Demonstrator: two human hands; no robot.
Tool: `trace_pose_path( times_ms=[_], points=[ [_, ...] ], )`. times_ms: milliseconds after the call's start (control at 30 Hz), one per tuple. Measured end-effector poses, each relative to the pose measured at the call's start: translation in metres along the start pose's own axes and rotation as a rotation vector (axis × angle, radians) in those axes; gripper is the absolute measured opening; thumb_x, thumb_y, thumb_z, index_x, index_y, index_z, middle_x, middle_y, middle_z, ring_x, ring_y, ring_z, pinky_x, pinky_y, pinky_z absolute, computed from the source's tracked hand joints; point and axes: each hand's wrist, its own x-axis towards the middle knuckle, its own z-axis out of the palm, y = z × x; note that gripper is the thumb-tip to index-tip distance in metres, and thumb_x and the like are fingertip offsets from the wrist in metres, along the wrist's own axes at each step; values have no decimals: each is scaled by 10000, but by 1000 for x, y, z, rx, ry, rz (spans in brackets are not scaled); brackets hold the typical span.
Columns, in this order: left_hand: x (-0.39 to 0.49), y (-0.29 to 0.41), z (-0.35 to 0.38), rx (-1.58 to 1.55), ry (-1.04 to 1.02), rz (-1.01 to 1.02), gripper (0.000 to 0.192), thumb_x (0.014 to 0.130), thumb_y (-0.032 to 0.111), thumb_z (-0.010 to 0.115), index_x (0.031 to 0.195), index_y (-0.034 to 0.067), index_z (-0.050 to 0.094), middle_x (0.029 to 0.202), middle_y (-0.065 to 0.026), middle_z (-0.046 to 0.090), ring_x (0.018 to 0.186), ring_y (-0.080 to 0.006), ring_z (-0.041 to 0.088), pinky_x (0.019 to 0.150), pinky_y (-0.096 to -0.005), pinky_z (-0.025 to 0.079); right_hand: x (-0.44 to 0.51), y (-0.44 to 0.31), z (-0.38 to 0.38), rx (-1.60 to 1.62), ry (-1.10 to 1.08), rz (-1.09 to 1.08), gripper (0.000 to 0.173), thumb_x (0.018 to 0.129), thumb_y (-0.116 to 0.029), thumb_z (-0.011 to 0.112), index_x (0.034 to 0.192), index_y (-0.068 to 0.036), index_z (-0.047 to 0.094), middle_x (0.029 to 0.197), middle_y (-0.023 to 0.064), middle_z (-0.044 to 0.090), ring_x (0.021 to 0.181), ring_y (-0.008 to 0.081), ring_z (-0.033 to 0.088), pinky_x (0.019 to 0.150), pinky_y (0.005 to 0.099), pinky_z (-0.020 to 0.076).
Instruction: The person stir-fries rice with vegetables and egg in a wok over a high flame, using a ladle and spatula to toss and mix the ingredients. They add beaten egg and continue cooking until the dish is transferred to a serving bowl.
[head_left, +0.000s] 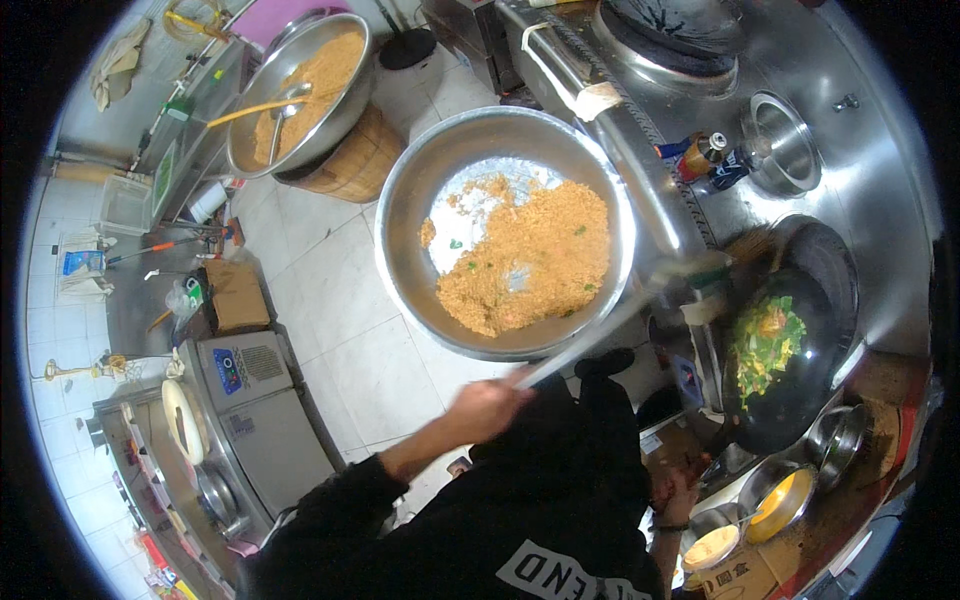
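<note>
My left hand grips the long handle of a metal cooking utensil. The handle slants up to the right, and its far end is motion-blurred near the wok. At the lower right, my right hand is curled at the near end of a black wok, seemingly around its handle, which is partly hidden. Chopped green vegetables and yellowish bits lie in the tilted wok. In front of me, a large metal basin holds orange-brown fried rice with a few green flecks.
Another metal bowl of rice sits on a wooden barrel. Along the steel stove are sauce bottles, a steel pot and a second wok. Bowls of yellow liquid and pale food stand lower right.
</note>
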Motion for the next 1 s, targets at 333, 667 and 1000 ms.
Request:
trace_pose_path(
  times_ms=[333, 667, 1000],
  points=[
    [-68, -244, -60, 110, -239, -679, 371, 1064, 302, 467, 992, -55, 536, 726, -190, 658, 593, -315, 666, 471, -444, 539, -15, -20, 3, 28, -95, 109, 161, 917, -144, 697, 904, -145, 536, 584, -43, 412, 420, 90, 397, 345, 250, 330],
    [-39, -220, 2, -797, -226, -1020, 505, 1072, 448, 484, 1106, -49, 561, 644, -26, 502, 473, -123, 460, 409, -290, 429, -16, -30, 11, 151, -158, 237, 200, 906, -163, 712, 823, -141, 531, 559, -19, 446, 411, 133, 449, 360, 277, 388],
    [-90, -159, -19, -999, -75, -1022, 381, 1097, 398, 457, 1158, 42, 577, 626, 54, 382, 444, -69, 308, 387, -266, 272, -59, -69, -3, -194, -72, -110, 254, 875, -128, 700, 757, -112, 476, 501, -2, 427, 341, 112, 376, 309, 279, 299]
  ],
)
